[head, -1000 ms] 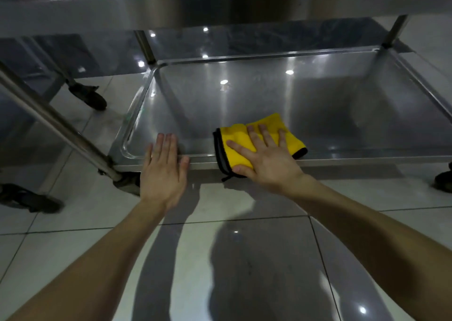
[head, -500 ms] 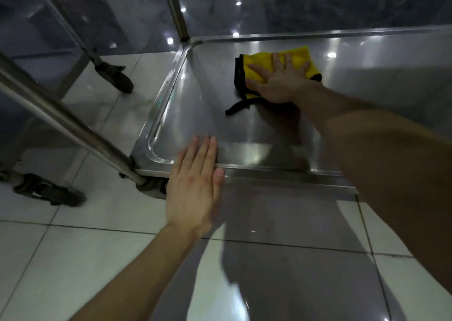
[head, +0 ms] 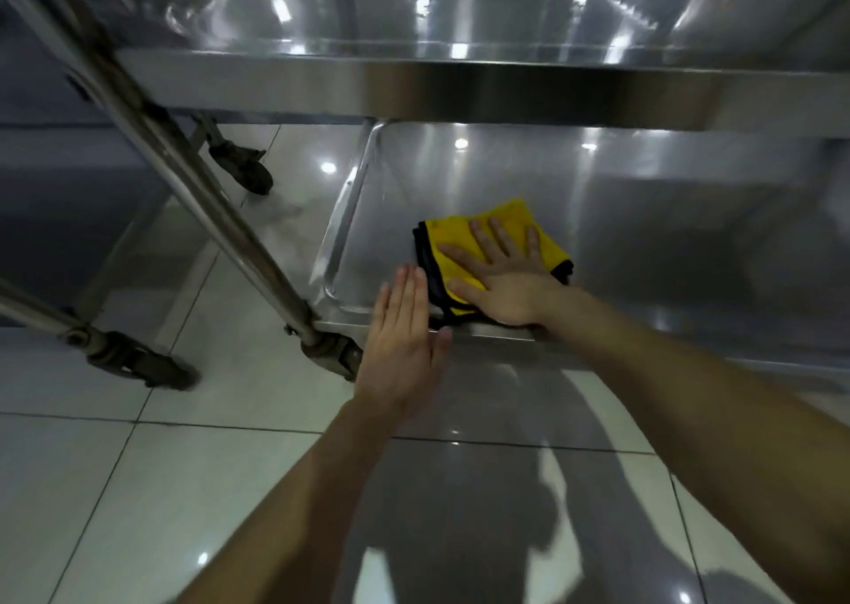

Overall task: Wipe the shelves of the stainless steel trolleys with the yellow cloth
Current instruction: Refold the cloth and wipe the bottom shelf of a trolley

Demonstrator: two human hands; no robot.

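- Right hand (head: 506,277) lay flat with fingers spread, pressing the yellow cloth (head: 515,215) onto the bottom shelf (head: 667,217), near that shelf's front-left corner at mid-frame.
- Left hand (head: 404,327) was flat with fingers straight and together. It held nothing and appeared to rest on the shelf's front rim, just beside the cloth.
- Wiping of this lowest shelf seemed under way.
- Nothing showed how much of the shelf, or of the upper shelf (head: 460,88), was already wiped.
- Cloth was folded, bright yellow with dark edging.
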